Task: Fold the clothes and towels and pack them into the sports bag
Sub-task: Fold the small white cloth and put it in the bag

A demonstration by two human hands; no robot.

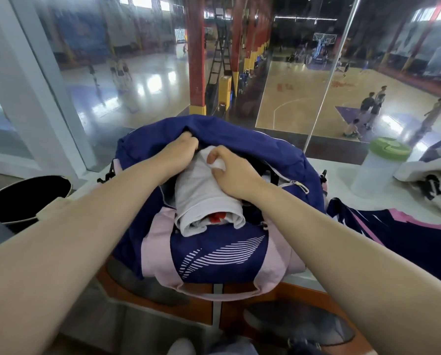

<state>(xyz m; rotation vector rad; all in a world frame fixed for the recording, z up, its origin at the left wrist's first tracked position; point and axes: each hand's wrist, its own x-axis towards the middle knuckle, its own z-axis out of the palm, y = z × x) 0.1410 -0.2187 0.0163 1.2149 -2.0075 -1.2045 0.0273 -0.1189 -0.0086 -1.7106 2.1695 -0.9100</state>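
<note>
Both hands reach into the open sports bag (214, 254) on the ledge (342, 172) by the window.

Left hand (181, 149) curls round the bag's navy upper flap; right hand (229, 170) pinches the far end of a rolled white towel (204, 201) lying half inside the mouth. Navy with pale pink panels, the bag carries a striped white feather mark and no readable writing. Something red shows inside the roll's near end, unclear what. Toward the ledge's right end stand a green-lidded bottle (378, 170) and more clothes (393, 224), cut off by the frame.
</note>
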